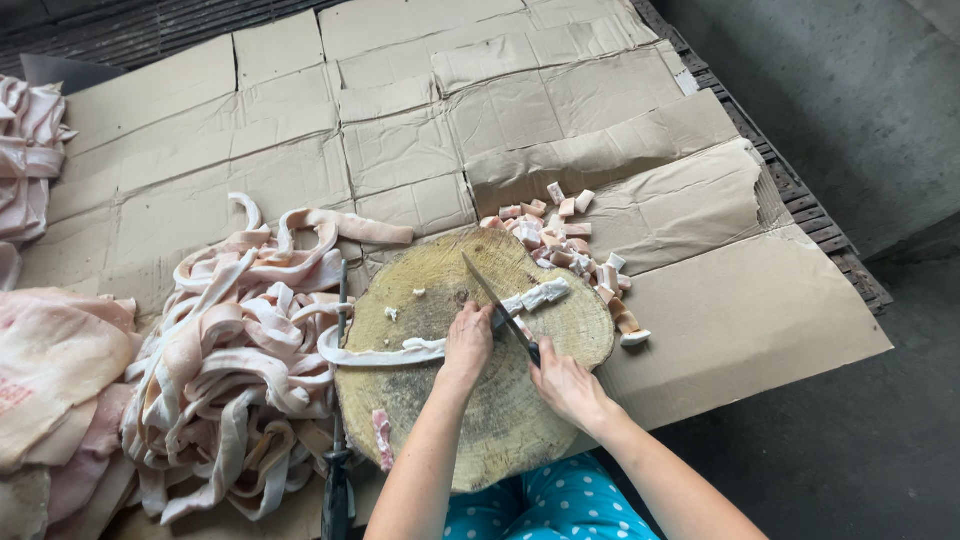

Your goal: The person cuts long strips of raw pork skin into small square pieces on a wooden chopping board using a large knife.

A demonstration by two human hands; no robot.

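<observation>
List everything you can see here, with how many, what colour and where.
chopping block: one, round, yellowish wood, centre
knife: one, dark blade, over the block
fat strip: one, pale, across the block
cut pieces: many, pink-white, beyond the block
pile of strips: one, pink-white, left of the block
cardboard: flattened sheets, brown, underneath
second knife: one, dark, at the block's left edge
left hand: fingers pressing the strip
right hand: gripping the knife handle

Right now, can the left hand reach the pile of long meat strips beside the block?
Probably yes: the left hand rests on the wooden block, the strip pile lies right beside it, and nothing stands between.
</observation>
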